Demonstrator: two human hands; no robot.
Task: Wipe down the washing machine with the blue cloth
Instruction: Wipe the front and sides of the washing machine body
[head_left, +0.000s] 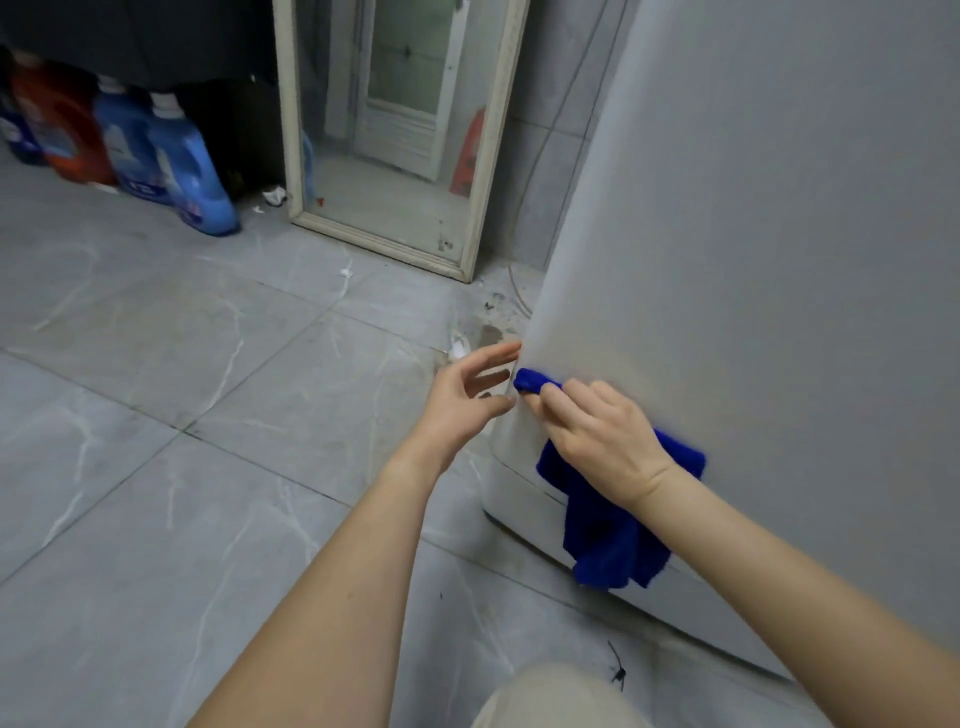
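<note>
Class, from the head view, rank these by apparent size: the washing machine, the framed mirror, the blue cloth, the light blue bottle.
1. washing machine, filling the right side.
2. framed mirror.
3. blue cloth, nearest the camera.
4. light blue bottle, farther off, so cloth over bottle is unsure.

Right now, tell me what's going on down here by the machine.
A person is wiping the washing machine low on its side panel, near the corner. Their right hand grips the blue cloth and presses it to the panel, with the rest of the cloth hanging below the wrist. The left hand is open beside the corner edge and holds nothing. Across the tiled floor, detergent bottles stand by a leaning mirror.
</note>
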